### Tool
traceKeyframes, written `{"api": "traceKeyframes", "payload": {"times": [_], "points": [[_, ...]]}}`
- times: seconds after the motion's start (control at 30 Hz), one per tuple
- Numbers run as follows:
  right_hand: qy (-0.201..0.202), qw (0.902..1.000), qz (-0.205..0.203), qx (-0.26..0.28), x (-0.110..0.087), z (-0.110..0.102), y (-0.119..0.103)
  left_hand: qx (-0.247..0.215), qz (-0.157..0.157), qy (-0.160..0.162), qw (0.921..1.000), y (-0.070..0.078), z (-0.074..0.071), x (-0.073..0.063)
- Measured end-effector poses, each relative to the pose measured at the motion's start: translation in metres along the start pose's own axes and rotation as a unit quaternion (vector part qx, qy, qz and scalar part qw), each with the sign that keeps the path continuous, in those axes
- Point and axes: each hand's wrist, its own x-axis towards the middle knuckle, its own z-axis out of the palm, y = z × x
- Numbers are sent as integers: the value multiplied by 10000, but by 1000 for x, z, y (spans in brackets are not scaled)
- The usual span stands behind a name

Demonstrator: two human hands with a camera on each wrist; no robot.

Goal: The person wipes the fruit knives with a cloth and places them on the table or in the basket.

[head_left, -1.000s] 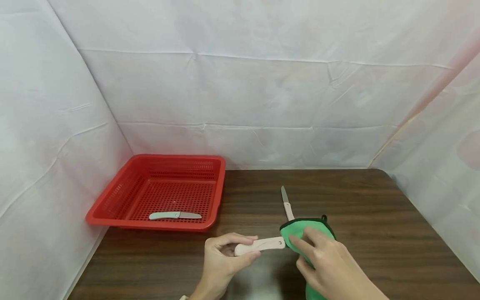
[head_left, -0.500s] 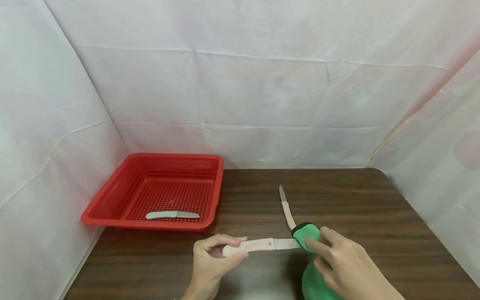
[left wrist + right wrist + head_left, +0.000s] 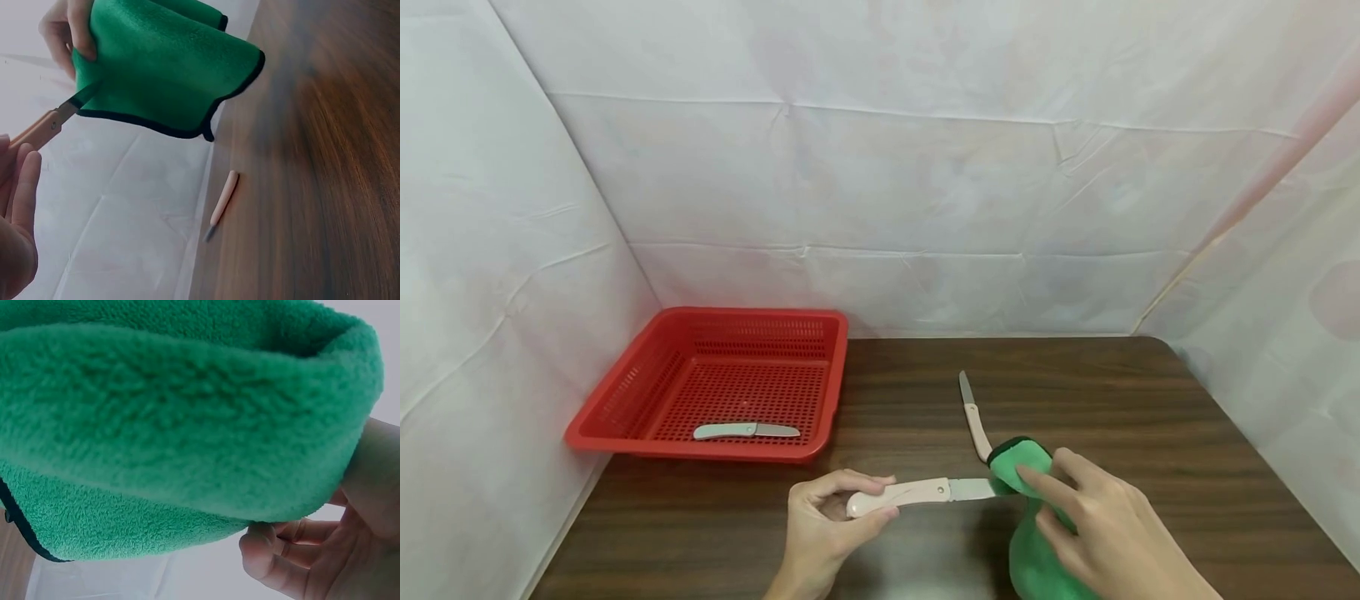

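My left hand [image 3: 829,525] grips a pink-handled folding knife [image 3: 902,495] by the end of its handle, with the blade out and pointing right. My right hand [image 3: 1097,517] pinches a green cloth [image 3: 1045,554] with dark edging, folded over the blade's tip. In the left wrist view the blade [image 3: 86,95] lies against the fluffy cloth [image 3: 162,69]. Filling most of the right wrist view, the cloth [image 3: 175,425] hangs from my thumb and fingers [image 3: 275,565]. A second pink-handled folding knife [image 3: 976,429] lies unfolded on the table behind the cloth.
At the left on the dark wooden table [image 3: 1105,392] stands a red plastic basket [image 3: 700,450]. Inside it rests a folding knife [image 3: 730,430] with a pale green handle, blade out. White sheeting [image 3: 910,183] surrounds the table at the back and sides.
The cloth and right hand have slid right along the blade from near the handle to the tip, uncovering most of it. My left hand has shifted slightly left with the knife.
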Motion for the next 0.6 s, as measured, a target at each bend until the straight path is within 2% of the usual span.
{"api": "traceKeyframes", "payload": {"times": [0.33,0.6], "points": [[280,9991,-329,20,9,-3,-6,86,38,-135,9999,-3,4,2],[167,9974,-635,280,17,6,-18,120,120,-58,9998,-4,9,2]]}}
